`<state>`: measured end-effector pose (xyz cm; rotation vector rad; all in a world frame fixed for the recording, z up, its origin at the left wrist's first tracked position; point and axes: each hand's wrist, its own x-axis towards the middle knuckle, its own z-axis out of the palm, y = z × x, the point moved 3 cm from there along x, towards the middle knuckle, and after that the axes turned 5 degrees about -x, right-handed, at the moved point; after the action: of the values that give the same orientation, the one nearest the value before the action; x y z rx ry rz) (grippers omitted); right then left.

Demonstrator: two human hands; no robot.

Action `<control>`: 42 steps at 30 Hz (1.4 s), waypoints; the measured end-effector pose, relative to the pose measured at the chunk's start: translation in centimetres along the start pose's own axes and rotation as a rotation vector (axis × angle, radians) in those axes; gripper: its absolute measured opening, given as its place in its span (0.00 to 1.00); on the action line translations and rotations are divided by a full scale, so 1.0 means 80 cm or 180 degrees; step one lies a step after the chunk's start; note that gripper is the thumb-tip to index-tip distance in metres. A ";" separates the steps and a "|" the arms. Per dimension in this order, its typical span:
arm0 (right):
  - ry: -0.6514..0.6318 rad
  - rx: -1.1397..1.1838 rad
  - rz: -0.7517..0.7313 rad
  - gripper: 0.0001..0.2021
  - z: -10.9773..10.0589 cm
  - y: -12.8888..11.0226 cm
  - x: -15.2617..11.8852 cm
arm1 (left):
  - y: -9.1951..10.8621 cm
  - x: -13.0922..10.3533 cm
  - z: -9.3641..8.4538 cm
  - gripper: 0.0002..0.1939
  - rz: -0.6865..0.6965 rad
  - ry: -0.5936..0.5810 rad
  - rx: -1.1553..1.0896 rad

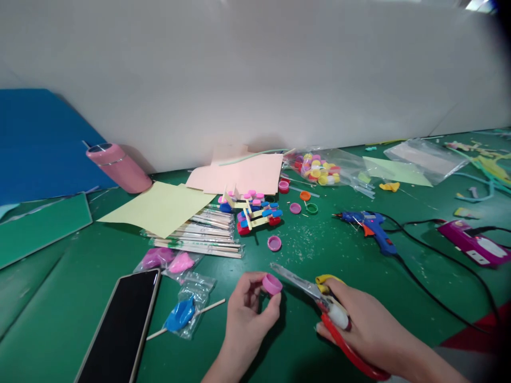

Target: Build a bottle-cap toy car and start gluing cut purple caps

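My left hand pinches a pink bottle cap between thumb and fingers, tilted so its hollow side shows. My right hand is closed round a pair of scissors with red and yellow handles. The blades point left toward the cap, close behind it but apart from it. A whitish piece shows at the pivot; I cannot make out what it is. Beyond the hands lies another pink cap. Past that stands a small model of sticks and colored pieces.
A blue glue gun lies right, its cord trailing toward a purple power strip. At left are a phone, blue clay on a stick, packed sticks and a pink tumbler. A bag of caps lies by the wall.
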<state>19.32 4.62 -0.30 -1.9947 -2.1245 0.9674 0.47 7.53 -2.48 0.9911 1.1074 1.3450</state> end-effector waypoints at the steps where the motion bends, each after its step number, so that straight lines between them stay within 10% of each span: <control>1: -0.0021 0.0003 -0.0058 0.12 -0.001 -0.002 -0.002 | 0.000 0.001 -0.001 0.10 0.0017 -0.0013 0.0039; 13: 0.0119 -0.0243 -0.0083 0.15 0.001 -0.008 -0.004 | 0.003 0.001 -0.006 0.15 0.0925 -0.0343 0.0923; 42: 0.0035 0.0234 -0.0131 0.11 0.001 -0.005 -0.005 | 0.001 -0.006 -0.009 0.19 0.1605 -0.0184 0.1332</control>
<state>19.00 4.24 -0.03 -1.9105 -2.0838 1.0104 -0.25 7.01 -2.58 1.6913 1.1652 1.4914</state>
